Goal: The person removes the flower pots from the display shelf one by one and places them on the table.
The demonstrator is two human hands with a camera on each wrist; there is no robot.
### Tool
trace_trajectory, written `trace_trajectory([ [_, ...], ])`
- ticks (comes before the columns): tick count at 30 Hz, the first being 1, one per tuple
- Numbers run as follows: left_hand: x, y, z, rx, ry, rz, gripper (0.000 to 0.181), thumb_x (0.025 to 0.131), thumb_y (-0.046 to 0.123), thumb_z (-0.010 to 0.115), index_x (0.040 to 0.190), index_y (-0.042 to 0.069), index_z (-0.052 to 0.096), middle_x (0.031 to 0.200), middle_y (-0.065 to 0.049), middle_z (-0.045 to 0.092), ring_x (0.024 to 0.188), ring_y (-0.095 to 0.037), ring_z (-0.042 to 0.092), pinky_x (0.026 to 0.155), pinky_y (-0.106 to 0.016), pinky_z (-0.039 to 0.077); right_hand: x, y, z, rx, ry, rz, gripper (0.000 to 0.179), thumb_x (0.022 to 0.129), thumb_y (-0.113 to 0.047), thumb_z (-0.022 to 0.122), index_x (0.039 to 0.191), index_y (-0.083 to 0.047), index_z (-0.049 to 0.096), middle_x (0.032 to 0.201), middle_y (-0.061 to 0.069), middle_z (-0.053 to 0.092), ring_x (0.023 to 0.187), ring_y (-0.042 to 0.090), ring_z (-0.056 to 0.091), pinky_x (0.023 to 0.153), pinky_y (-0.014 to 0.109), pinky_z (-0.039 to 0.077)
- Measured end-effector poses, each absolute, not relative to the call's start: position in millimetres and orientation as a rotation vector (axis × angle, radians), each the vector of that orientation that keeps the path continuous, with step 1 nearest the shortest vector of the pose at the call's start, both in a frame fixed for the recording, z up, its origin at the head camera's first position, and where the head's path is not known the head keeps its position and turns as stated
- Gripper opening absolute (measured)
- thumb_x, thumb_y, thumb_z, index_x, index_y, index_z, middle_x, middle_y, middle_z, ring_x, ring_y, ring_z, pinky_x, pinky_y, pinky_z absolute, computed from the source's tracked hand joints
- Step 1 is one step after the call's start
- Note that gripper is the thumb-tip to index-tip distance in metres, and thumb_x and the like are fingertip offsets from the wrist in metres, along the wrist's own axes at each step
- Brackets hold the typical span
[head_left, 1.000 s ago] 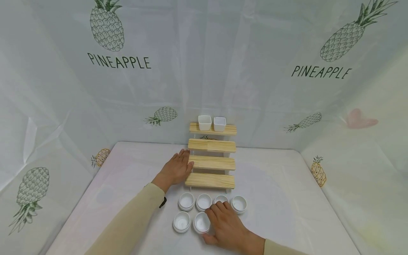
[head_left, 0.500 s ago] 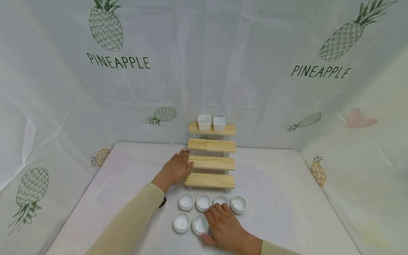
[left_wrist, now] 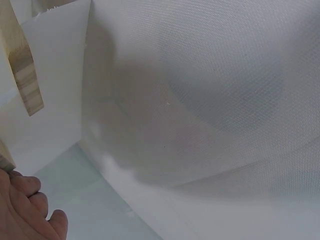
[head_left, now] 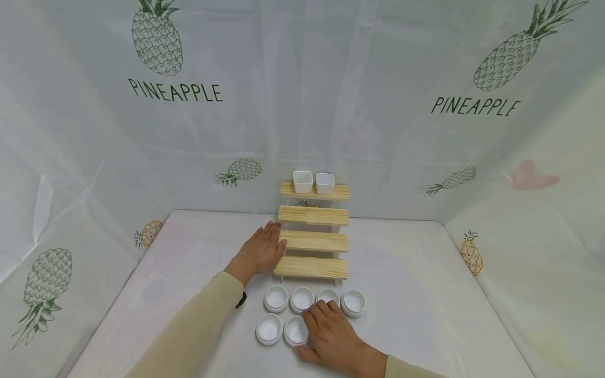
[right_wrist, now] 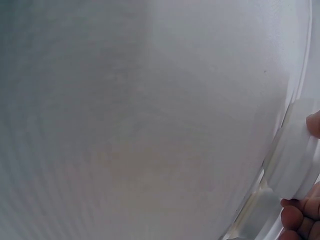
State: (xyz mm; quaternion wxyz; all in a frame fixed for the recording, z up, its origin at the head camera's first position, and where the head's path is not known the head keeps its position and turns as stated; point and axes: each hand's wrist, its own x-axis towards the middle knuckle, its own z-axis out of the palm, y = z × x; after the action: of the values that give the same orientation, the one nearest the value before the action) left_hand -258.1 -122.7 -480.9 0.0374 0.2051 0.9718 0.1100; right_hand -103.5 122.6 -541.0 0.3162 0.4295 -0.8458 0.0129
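My left hand (head_left: 259, 249) lies with straight fingers against the left side of a tiered wooden stand (head_left: 312, 268). In the left wrist view, the fingers of the left hand (left_wrist: 30, 207) are near a shelf's end. My right hand (head_left: 332, 336) holds a small round white cup (head_left: 296, 332) at its right side, between thumb and fingers. The right wrist view shows this white cup (right_wrist: 292, 150) from the side. To its left sits a matching cup (head_left: 269, 328). A row of similar cups (head_left: 276, 298) runs behind, one partly hidden by the right hand.
Two square white cups, the left one (head_left: 303, 181) and the right one (head_left: 325, 184), stand on the top shelf (head_left: 342, 192). A white cloth (head_left: 402, 294) covers the table. Pineapple-printed sheets (head_left: 378, 131) hang at the back and sides.
My right hand has shifted slightly left with the round cup, bringing it closer to the cup on its left. The left hand stays against the stand.
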Motion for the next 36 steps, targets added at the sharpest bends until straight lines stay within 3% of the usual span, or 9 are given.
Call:
trace_trajectory([
  [10,-258,-123,-481,0.632,2.979,0.351,0.072,0.115,0.047,0.016,0.167,-0.003,0.015,0.175,-0.018,0.021,0.164,-0.033,0.014,0.134,-0.048,0.017,-103,123,-540,1.112,-2.243,0.035,0.056,0.084,-0.069,0.066,0.098,-0.015,0.063,0.085,-0.004,0.054,0.078,0.016,0.047,0.069,0.028,0.033],
  [18,-256,-123,-478,0.640,2.977,0.369,0.072,0.116,0.046,0.018,0.167,-0.004,0.016,0.174,-0.020,0.023,0.164,-0.033,0.014,0.134,-0.049,0.018,-111,125,-527,1.110,-2.267,0.085,0.059,0.086,-0.069,0.068,0.103,-0.012,0.064,0.090,-0.003,0.057,0.080,0.017,0.049,0.073,0.030,0.038],
  [25,-258,-126,-484,0.613,2.975,0.358,0.072,0.115,0.048,0.016,0.168,-0.001,0.014,0.175,-0.017,0.020,0.165,-0.031,0.012,0.135,-0.048,0.015,-139,129,-498,1.026,-2.299,0.129,0.060,0.082,-0.062,0.078,0.107,-0.008,0.066,0.095,0.002,0.061,0.084,0.021,0.055,0.074,0.035,0.043],
  [36,-256,-124,-478,0.639,2.961,0.344,0.073,0.116,0.047,0.016,0.168,-0.003,0.013,0.175,-0.019,0.019,0.165,-0.033,0.012,0.134,-0.049,0.016,-199,149,-445,0.878,-2.285,0.018,0.064,0.092,-0.061,0.069,0.114,-0.002,0.066,0.097,0.012,0.064,0.085,0.030,0.053,0.071,0.042,0.041],
])
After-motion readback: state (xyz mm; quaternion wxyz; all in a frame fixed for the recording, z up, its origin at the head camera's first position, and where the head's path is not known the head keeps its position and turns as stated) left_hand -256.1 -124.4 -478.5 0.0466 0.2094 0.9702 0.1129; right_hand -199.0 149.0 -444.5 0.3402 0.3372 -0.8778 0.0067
